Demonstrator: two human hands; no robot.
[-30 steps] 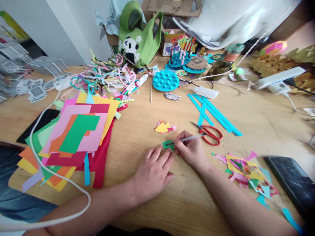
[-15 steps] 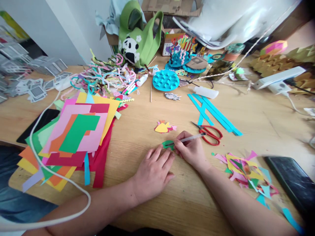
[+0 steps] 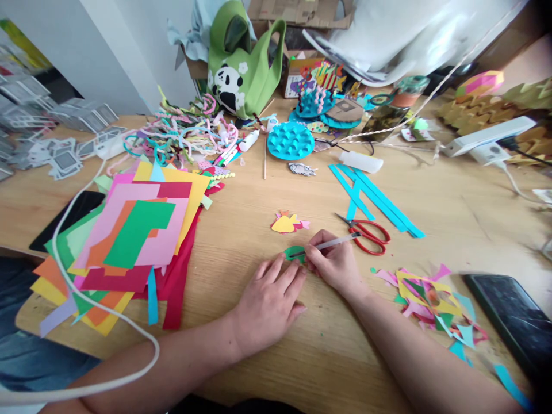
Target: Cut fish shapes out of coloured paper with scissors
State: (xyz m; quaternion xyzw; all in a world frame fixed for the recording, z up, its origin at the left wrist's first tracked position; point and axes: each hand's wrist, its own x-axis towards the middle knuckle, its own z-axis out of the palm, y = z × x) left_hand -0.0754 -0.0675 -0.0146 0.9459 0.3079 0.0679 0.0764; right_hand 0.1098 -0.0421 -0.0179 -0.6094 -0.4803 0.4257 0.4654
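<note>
A small green paper piece (image 3: 294, 252) lies on the wooden table, partly covered by my fingers. My left hand (image 3: 272, 293) rests flat with its fingers stretched out, the fingertips at the paper's lower edge. In my right hand (image 3: 334, 261) a slim pen (image 3: 334, 242) with a pale, see-through barrel is gripped, its dark tip on the green paper. Just beyond lies a little stack of paper fish (image 3: 284, 222), yellow on top with pink and red beneath. Red-handled scissors (image 3: 368, 234) rest to the right of my right hand, blades pointing up-left.
Coloured paper sheets (image 3: 138, 236) are piled at left, crossed by a white cable (image 3: 58, 241). Blue paper strips (image 3: 375, 198) lie behind the scissors. Paper scraps (image 3: 431, 299) and a phone (image 3: 509, 316) are at right. Farther back sit a blue scaly disc (image 3: 290, 141) and a green panda bag (image 3: 245, 69).
</note>
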